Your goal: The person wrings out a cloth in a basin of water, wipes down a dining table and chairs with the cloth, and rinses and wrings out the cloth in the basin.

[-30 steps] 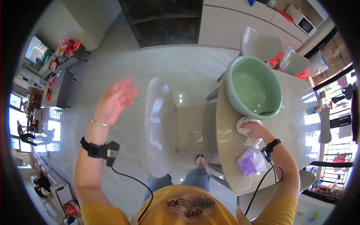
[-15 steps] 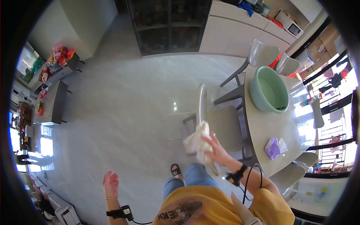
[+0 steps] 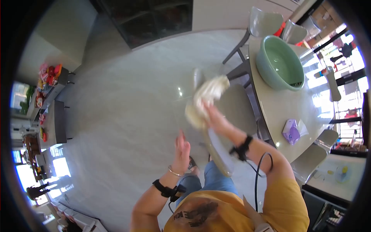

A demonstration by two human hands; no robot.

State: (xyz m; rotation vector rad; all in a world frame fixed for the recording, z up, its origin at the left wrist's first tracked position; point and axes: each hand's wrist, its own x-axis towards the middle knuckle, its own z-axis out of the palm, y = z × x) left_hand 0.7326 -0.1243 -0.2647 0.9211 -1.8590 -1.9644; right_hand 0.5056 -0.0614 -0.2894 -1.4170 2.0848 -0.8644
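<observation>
My right hand (image 3: 217, 119) grips a crumpled white cloth (image 3: 210, 92), slightly blurred by motion, at the curved backrest (image 3: 218, 152) of a chair. Part of that backrest is hidden behind the cloth and hand. The chair's seat (image 3: 239, 110) lies just beyond, to the right. My left hand (image 3: 181, 153) hovers over the floor to the left of the backrest, its fingers stretched out and nothing in them. Both wrists wear black straps with cables.
A large green basin (image 3: 280, 63) and a purple tissue pack (image 3: 292, 132) stand on the table (image 3: 270, 110) at the right. More chairs (image 3: 262, 24) surround it. A dark glass-door cabinet (image 3: 154, 23) is at the back, and low cabinets (image 3: 56, 121) line the left.
My right hand has moved the cloth up and along the backrest, away from my body. My left hand has come in from the far left toward the chair. The view has shifted.
</observation>
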